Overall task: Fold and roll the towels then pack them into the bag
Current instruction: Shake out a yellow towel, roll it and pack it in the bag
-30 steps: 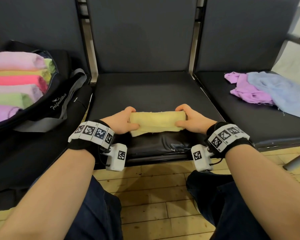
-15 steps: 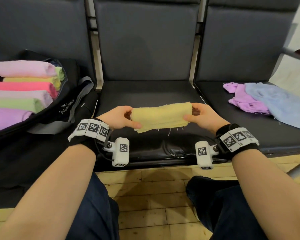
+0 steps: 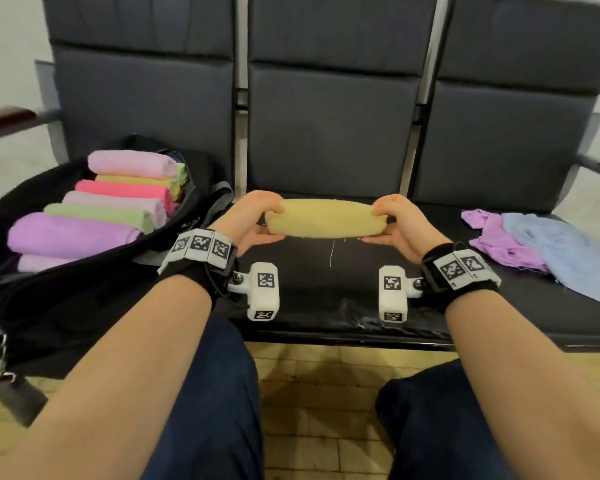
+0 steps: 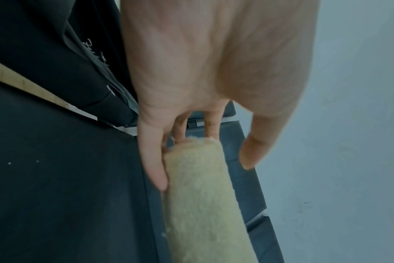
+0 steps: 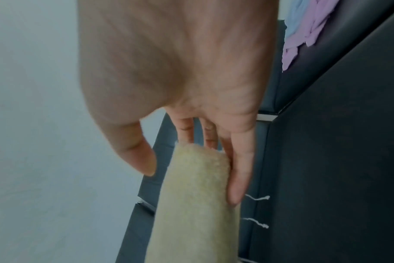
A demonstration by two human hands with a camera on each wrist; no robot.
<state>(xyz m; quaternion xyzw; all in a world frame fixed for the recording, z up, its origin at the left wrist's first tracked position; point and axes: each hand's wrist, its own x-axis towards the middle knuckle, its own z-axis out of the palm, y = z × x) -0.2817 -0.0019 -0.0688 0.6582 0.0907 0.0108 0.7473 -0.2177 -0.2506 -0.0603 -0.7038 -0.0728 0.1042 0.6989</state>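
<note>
Yellow towel roll [image 3: 325,218] now higher, ends between both hands' fingers [image 3: 260,202] and thumbs.

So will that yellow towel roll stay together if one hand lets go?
Probably sags: the yellow towel roll is soft cloth, gripped at both ends by left hand and right hand. Likely light. Loose threads hint that the outer edge may unroll.
</note>
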